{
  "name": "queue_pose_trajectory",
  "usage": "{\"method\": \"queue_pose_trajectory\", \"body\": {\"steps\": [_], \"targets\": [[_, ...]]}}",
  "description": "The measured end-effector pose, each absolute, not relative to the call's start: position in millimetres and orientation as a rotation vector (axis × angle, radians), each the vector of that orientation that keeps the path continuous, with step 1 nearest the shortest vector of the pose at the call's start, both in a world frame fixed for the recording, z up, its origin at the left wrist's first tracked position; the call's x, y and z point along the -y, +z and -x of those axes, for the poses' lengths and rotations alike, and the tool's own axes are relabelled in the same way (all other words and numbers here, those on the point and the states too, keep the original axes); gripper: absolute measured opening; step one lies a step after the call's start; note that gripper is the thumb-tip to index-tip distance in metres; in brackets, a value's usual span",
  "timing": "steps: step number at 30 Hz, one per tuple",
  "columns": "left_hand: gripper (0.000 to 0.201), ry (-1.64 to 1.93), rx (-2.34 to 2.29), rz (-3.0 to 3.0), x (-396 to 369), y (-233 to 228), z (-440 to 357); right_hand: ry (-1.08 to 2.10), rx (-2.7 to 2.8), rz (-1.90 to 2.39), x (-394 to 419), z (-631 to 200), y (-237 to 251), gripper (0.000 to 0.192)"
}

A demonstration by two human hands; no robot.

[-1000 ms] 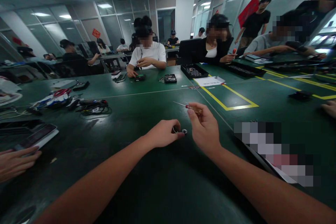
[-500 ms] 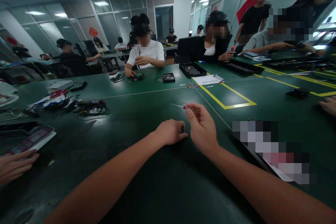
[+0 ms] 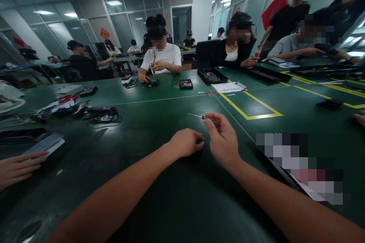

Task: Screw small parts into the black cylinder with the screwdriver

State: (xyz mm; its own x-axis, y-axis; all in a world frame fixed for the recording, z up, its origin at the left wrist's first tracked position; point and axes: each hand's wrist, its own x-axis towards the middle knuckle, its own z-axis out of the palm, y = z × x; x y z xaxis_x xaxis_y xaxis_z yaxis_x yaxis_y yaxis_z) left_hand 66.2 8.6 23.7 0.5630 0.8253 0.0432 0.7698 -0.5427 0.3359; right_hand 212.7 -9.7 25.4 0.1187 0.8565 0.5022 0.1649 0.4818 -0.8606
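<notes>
In my right hand [image 3: 224, 136] is a small screwdriver [image 3: 211, 119] with a thin metal shaft, a red collar and a see-through brownish handle. Thumb and fingers close around the handle, and the shaft points left above the table. My left hand [image 3: 187, 142] rests low over the green tabletop [image 3: 154, 121], just left of the right one. Its fingers are curled inward, and whatever may be inside them is hidden. The screwdriver's tip is above and beyond the left knuckles, apart from them.
At left, a co-worker's hand [image 3: 21, 171] touches a phone [image 3: 42, 148]. Tangled cables [image 3: 104, 115] and tools lie beyond. Black parts trays [image 3: 211, 76], a paper sheet [image 3: 230, 86] and yellow tape [image 3: 264, 115] are farther off. A blurred-out item [image 3: 299, 167] lies right. Several people sit around.
Both my hands keep nearly the same pose, with the screwdriver still in the right. The view has shifted slightly. At left, the phone under the co-worker's hand shows at a different tilt.
</notes>
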Motion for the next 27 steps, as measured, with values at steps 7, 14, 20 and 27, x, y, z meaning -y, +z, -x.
{"method": "queue_pose_trajectory", "body": {"steps": [7, 14, 20, 27], "targets": [[0.028, 0.551, -1.339, -2.134, -17.8, 30.2, -45.6, 0.644, 1.387, 0.991, 12.3, -212.7, 29.1, 0.019], [0.034, 0.896, -1.408, -1.617, -15.0, 42.5, -4.2, 0.64, 1.399, 0.981, 12.1, -212.1, 29.1, 0.02], [0.034, 1.267, -1.379, -1.266, 5.9, 55.9, 66.1, 0.656, 1.406, 0.949, 12.3, -212.3, 28.9, 0.02], [0.011, 1.621, -1.579, -0.728, 70.3, 87.9, 156.1, 0.678, 1.417, 0.963, 12.3, -211.7, 28.4, 0.02]]}}
